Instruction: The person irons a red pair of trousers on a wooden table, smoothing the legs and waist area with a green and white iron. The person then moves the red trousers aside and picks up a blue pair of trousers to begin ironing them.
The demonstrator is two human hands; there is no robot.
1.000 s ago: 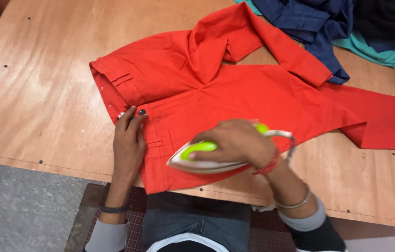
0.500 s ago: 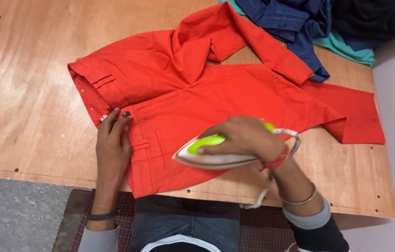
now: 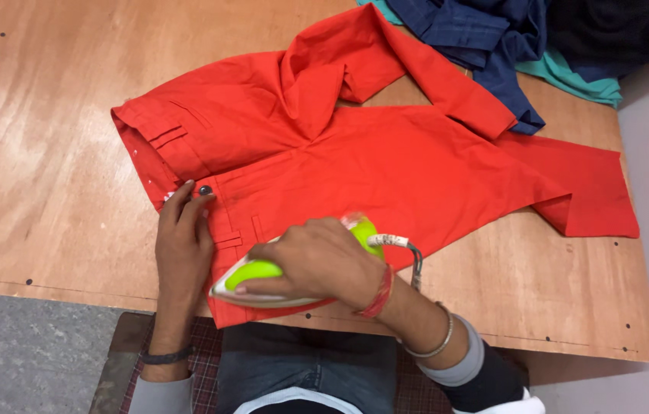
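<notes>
Head view: the right hand has its grip clamped around the handle of the green and white iron, which sits on the red trousers at 6 o'clock on the table. The left hand, fingers apart and flat, presses the waistband at 8 o'clock, probably to keep the cloth smooth. A pile of blue clothes lies at 1 o'clock. Compared with half a second ago, the iron is a little more toward the waistband.

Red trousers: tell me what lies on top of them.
On the red trousers rest a green-and-white iron, held by the right hand, and the left hand flat near the waistband. The iron's soleplate is hidden.
</notes>
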